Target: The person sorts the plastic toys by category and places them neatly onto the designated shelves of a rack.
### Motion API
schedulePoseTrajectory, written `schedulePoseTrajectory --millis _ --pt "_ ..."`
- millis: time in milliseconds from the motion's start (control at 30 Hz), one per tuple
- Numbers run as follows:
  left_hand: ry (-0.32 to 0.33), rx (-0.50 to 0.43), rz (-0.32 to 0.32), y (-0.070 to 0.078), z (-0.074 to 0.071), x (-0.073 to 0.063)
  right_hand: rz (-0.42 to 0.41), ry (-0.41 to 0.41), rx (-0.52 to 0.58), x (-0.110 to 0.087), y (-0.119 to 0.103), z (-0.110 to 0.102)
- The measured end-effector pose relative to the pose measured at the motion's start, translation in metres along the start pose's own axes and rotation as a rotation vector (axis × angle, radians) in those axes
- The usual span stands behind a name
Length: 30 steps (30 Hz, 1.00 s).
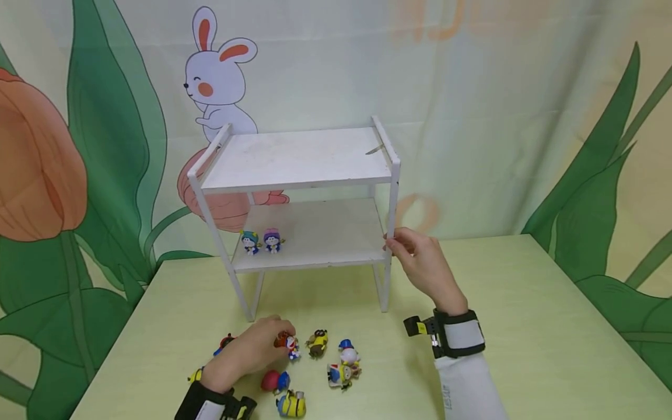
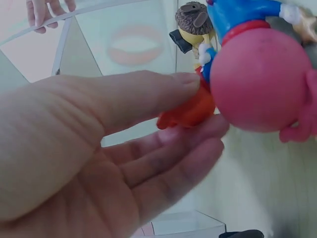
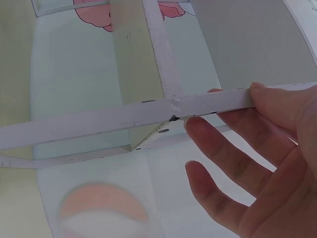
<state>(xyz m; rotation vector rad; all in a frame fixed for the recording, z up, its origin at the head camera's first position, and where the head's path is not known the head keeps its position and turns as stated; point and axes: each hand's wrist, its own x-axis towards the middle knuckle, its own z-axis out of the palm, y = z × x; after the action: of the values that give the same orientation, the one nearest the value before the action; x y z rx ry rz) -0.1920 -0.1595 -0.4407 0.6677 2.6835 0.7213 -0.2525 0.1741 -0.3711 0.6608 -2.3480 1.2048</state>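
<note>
My left hand (image 1: 257, 345) pinches a small figurine (image 1: 293, 349) with a white and blue body and an orange-red part. In the left wrist view, thumb and fingers close on that orange part (image 2: 190, 111). Right by the fingertips there, a figurine with a round pink-red head (image 2: 260, 79) fills the corner. With its thumb and fingers, my right hand (image 1: 424, 262) grips the front right post (image 3: 228, 101) of a white two-tier shelf (image 1: 310, 184). Two small figurines, one in a teal hat (image 1: 250, 242) and one in a purple hat (image 1: 272, 240), stand at the left of the lower tier.
Several figurines lie on the pale green table (image 1: 499, 291) before the shelf. Among them are a yellow and brown one (image 1: 317, 344), a blue-hatted one (image 1: 348, 352), a minion (image 1: 291, 403) and a red and blue one (image 1: 274, 381). Behind hangs a printed curtain (image 1: 325, 70).
</note>
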Motion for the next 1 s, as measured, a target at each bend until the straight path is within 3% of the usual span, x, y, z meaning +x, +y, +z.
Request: schedulePoseTrajectory --millis 400,700,1000 --pt "0.071 -0.06 0.077 -0.008 -0.002 0.003 0.019 -0.005 -0.006 0.0 0.0 0.0" --pt "0.116 -0.093 0.219 -0.013 -0.007 0.003 0.018 -0.003 -0.007 0.0 -0.003 0.0" --pt "0.117 -0.183 0.198 -0.01 -0.01 0.002 0.034 -0.008 -0.008 0.0 -0.002 0.0"
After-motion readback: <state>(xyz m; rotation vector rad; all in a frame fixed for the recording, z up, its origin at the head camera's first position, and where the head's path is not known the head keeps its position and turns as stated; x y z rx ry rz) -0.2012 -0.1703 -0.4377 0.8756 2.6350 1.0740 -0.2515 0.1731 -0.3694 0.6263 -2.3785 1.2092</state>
